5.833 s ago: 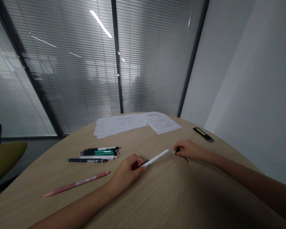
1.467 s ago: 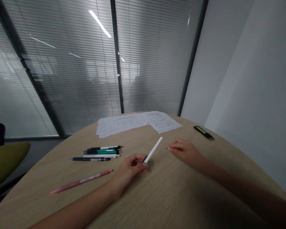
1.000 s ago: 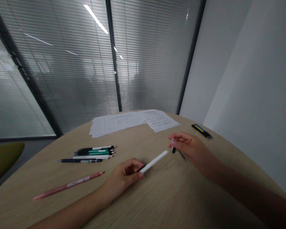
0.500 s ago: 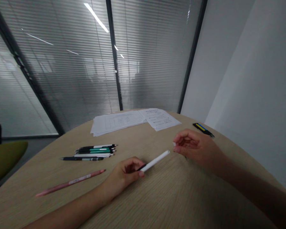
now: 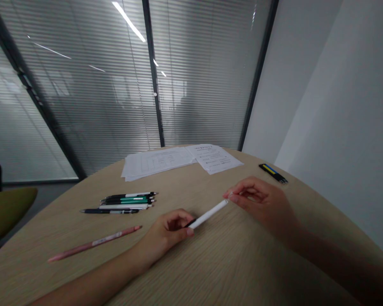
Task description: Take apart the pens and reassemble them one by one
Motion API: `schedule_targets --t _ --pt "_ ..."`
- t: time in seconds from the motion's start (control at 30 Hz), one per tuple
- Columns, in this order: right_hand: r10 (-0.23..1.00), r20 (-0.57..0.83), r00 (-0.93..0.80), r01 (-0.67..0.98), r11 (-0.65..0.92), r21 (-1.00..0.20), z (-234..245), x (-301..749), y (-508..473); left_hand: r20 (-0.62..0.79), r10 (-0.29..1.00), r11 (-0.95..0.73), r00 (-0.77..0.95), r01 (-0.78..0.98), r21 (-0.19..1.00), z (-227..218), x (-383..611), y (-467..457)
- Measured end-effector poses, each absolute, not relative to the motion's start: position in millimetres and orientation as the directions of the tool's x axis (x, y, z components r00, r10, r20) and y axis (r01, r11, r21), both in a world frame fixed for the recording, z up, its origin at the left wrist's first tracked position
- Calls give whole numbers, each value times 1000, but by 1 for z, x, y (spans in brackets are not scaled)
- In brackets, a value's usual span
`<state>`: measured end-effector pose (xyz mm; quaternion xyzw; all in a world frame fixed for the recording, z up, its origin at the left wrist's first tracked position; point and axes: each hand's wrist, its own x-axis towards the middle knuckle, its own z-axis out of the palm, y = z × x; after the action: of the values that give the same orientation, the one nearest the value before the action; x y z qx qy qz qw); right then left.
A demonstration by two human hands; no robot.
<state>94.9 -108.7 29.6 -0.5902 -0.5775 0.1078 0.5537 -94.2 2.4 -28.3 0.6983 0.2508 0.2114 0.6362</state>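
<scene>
My left hand (image 5: 172, 229) is closed round the near end of a white pen (image 5: 209, 213), which has a dark part beside the fingers. The pen slants up to the right above the table. At its far end my right hand (image 5: 253, 195) pinches a small whitish piece (image 5: 230, 195) between thumb and fingertips. That piece meets or nearly touches the pen's end; its exact kind is too small to tell. Left of my left hand lies a pink pen or pencil (image 5: 95, 243), and beyond it a row of several pens (image 5: 127, 203).
Printed sheets (image 5: 159, 163) lie at the back of the round wooden table (image 5: 210, 272). Near the right edge is a black bundle of thin sticks with a yellow and blue label (image 5: 272, 172). A green chair (image 5: 11, 212) stands at the left, beside a blind-covered glass wall.
My right hand has moved left, bringing the small whitish piece from a gap away up to the pen's far end. My left hand and the pen have hardly moved.
</scene>
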Motion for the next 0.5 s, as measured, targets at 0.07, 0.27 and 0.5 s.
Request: schedule_targets --t 0.07,0.27,0.5 --pt "783 524 335 555 285 -781 30 95 -110 -17 625 -66 781 74 995 -28 -94 2" --pt "786 534 312 546 312 -778 29 92 -110 3 614 -120 789 90 989 -33 -93 5" --pt "798 524 297 427 379 -821 22 90 -107 11 581 -163 814 103 981 -33 -94 3"
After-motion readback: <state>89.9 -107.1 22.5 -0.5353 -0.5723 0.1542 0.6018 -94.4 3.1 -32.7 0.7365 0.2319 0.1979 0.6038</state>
